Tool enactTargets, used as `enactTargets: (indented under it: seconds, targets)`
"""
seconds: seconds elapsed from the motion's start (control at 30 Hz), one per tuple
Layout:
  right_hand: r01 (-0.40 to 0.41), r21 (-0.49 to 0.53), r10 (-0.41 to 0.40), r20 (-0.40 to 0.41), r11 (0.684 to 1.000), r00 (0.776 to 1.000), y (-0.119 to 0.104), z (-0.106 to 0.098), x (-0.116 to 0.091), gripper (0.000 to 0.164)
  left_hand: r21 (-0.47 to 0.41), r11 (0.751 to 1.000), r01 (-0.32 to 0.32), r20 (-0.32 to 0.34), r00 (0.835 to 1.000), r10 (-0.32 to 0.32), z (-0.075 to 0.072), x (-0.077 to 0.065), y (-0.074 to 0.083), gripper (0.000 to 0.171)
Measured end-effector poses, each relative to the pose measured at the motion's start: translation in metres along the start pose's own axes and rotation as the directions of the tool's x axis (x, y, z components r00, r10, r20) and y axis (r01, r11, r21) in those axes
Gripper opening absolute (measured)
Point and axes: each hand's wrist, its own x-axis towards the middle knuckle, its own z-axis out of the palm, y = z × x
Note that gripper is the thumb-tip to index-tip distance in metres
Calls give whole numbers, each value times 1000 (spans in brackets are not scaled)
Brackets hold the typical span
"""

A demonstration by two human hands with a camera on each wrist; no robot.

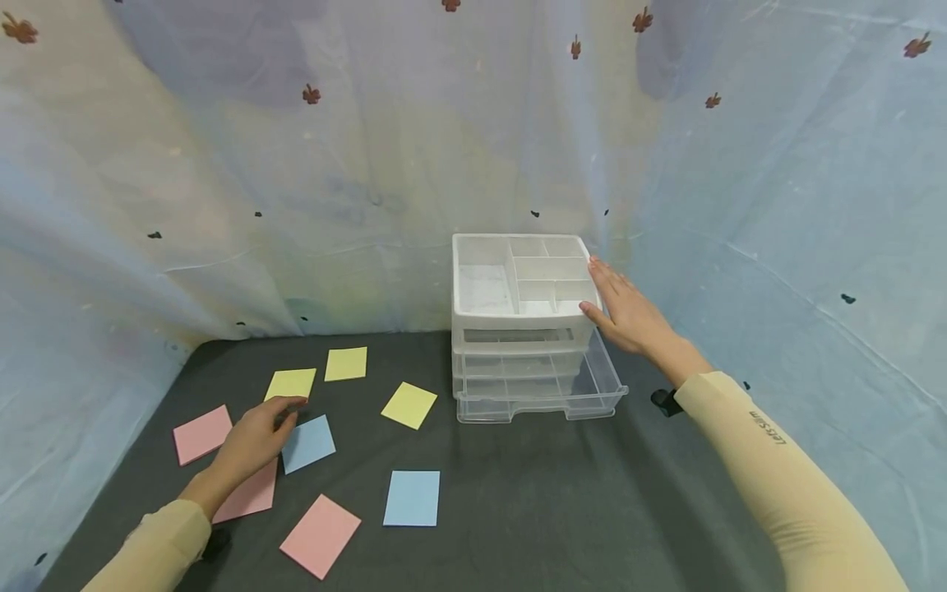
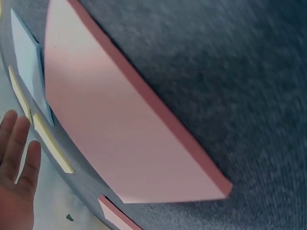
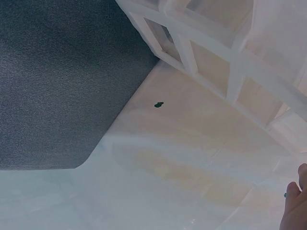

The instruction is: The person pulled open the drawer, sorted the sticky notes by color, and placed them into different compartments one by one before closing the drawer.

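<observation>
My left hand (image 1: 255, 436) hovers at the left of the table with nothing held. Its fingertips are near a yellow sticky note pad (image 1: 291, 384) and a blue pad (image 1: 309, 446), which it partly covers. Below the wrist lies a pink pad (image 1: 251, 493), large and thick-edged in the left wrist view. Another pink pad (image 1: 202, 434) is left of the hand. My right hand (image 1: 629, 316) rests with straight fingers against the right side of a white drawer organizer (image 1: 528, 322). Its clear bottom drawer (image 1: 602, 401) is pulled out.
Two more yellow pads (image 1: 346, 363) (image 1: 409, 405) lie between the left hand and the organizer. Closer to me are a pink pad (image 1: 321, 536) and a blue pad (image 1: 411, 498). The dark tabletop (image 1: 547, 510) meets a patterned curtain (image 1: 370, 181) behind.
</observation>
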Motion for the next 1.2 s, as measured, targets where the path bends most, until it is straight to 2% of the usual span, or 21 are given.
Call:
enactTargets:
  seconds: [0.17,0.33,0.6,0.87,1.2]
  targets:
    - [-7,-1,7,8,1000,1000,0,0,1,76,89,996,-31,94,995,23,2,1,-4,37]
    - [-6,-1,6,13,1000,1000,0,0,0,76,163,985,-64,152,988,39,6,2,-7,41]
    - [-3,-4,3,13,1000,1000,-1,0,1,76,157,982,-106,167,983,80,10,0,-12,44]
    - [-4,-5,4,20,1000,1000,-1,0,0,76,120,988,-93,152,986,74,13,-2,-14,48]
    - [-6,1,6,19,1000,1000,0,0,0,76,89,993,-75,137,989,62,13,0,-16,45]
